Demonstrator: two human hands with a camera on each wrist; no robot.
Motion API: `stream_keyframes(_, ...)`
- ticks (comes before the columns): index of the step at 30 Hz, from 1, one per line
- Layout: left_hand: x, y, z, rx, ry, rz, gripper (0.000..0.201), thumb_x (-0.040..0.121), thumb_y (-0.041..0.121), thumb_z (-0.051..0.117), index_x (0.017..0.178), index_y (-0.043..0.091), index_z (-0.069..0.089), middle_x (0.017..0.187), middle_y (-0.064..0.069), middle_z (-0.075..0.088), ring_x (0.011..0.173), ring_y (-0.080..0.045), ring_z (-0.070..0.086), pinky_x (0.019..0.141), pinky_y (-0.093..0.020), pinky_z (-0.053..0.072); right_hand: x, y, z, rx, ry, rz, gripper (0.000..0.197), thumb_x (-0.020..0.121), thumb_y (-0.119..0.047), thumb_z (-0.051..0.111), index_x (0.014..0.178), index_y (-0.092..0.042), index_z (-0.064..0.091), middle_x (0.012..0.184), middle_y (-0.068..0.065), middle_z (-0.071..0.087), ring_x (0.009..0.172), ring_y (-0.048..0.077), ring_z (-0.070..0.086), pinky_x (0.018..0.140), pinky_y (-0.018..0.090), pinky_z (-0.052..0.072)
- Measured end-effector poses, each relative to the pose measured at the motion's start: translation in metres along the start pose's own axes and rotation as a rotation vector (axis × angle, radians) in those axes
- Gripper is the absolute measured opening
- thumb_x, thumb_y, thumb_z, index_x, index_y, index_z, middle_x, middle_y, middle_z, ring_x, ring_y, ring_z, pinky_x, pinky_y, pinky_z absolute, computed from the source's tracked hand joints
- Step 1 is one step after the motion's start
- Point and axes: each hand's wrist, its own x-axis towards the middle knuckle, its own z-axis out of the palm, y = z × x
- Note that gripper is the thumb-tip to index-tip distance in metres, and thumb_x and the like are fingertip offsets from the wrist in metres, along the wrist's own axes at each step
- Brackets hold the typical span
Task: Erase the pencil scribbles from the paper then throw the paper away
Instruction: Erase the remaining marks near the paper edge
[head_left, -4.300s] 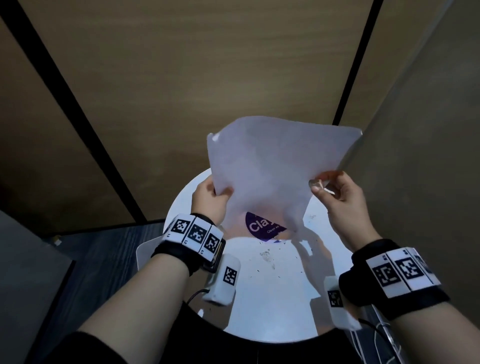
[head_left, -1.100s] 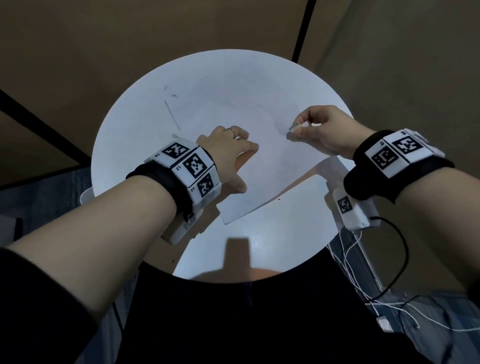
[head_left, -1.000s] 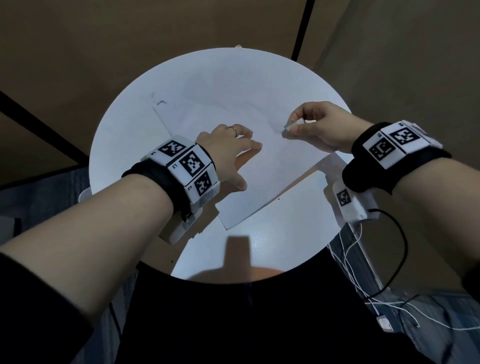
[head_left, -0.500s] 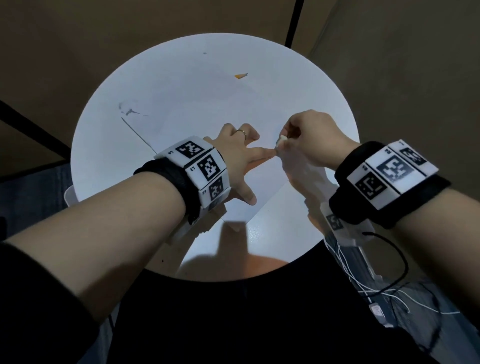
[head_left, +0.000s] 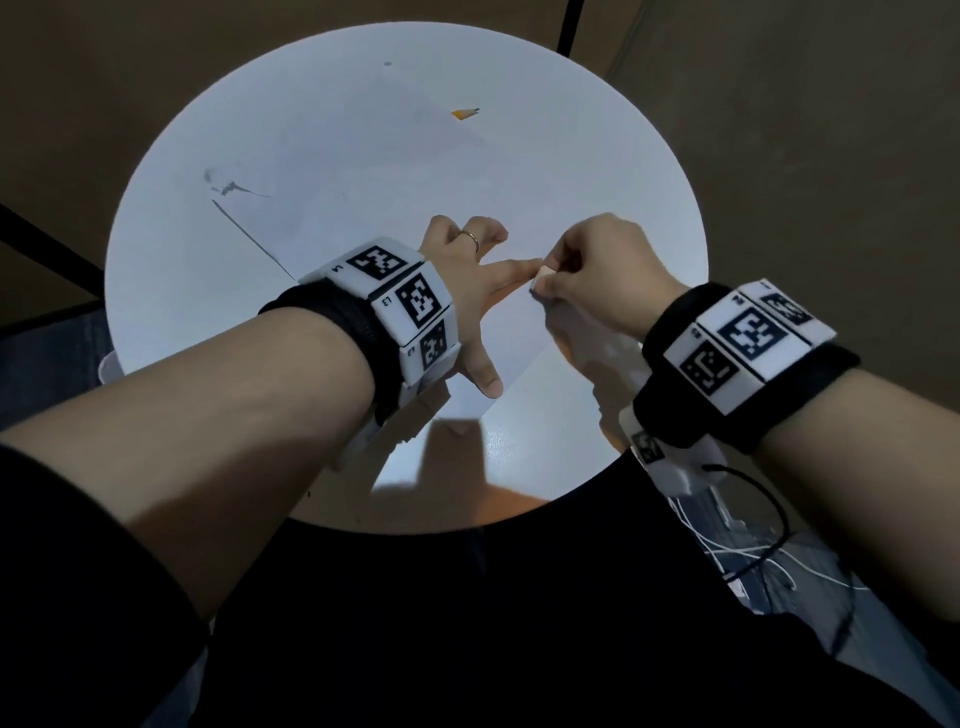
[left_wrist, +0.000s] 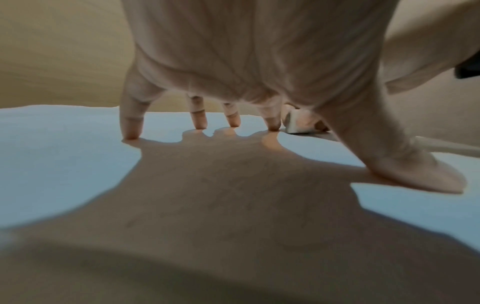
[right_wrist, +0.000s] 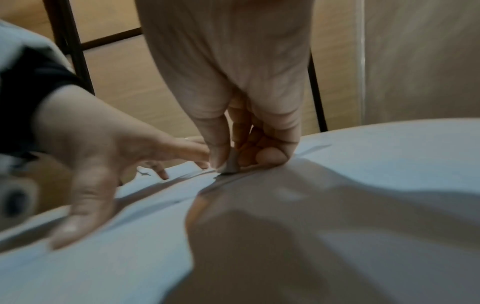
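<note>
A white sheet of paper (head_left: 363, 218) lies flat on the round white table (head_left: 171, 291). My left hand (head_left: 478, 291) presses it down with spread, straight fingers (left_wrist: 132, 127). My right hand (head_left: 597, 270) pinches a small white eraser (head_left: 543, 275) between thumb and fingers and holds its tip on the paper, right beside my left index fingertip. In the right wrist view the eraser (right_wrist: 231, 164) touches the sheet. Faint pencil scribbles (left_wrist: 233, 185) show under my left palm, and a dark mark (head_left: 228, 187) sits near the paper's far left corner.
A short orange pencil stub (head_left: 465, 113) lies on the far side of the table. Brown wall panels with black strips surround the table. White cables (head_left: 753, 551) trail on the floor at the right, under my right wrist.
The paper, held up in the air earlier, now lies on the table. In the last second my right hand has come down and left with the eraser to my left index finger.
</note>
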Motion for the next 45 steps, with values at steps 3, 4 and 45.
stream_keyframes(3, 0.000, -0.001, 0.001, -0.014, 0.007, 0.005, 0.116, 0.054, 0.060, 0.081, 0.144, 0.050, 0.008, 0.154, 0.005, -0.002, 0.137, -0.030, 0.008, 0.095, -0.043, 0.034, -0.006, -0.002, 0.006, -0.050, -0.099, -0.051, 0.016, 0.082, -0.014, 0.066, 0.086, 0.001, 0.068, 0.085, 0.009, 0.069, 0.076, 0.014, 0.055, 0.056, 0.007, 0.037)
stream_keyframes(4, 0.000, -0.001, 0.001, -0.008, 0.003, 0.005, 0.117, 0.054, 0.060, 0.080, 0.145, 0.049, 0.007, 0.154, 0.005, -0.002, 0.137, -0.030, 0.008, 0.096, -0.043, 0.034, -0.005, -0.002, 0.004, -0.056, -0.110, -0.046, 0.017, 0.081, -0.015, 0.067, 0.087, 0.001, 0.069, 0.089, 0.009, 0.070, 0.078, 0.015, 0.057, 0.060, 0.012, 0.041)
stream_keyframes(45, 0.003, -0.002, -0.001, 0.008, -0.015, 0.003, 0.124, 0.052, 0.061, 0.081, 0.146, 0.049, 0.001, 0.154, 0.005, -0.005, 0.137, -0.030, 0.006, 0.098, -0.048, 0.033, -0.005, -0.002, 0.004, -0.065, -0.091, -0.039, 0.010, 0.080, -0.013, 0.065, 0.075, -0.003, 0.065, 0.071, 0.004, 0.063, 0.063, 0.011, 0.053, 0.053, 0.011, 0.037)
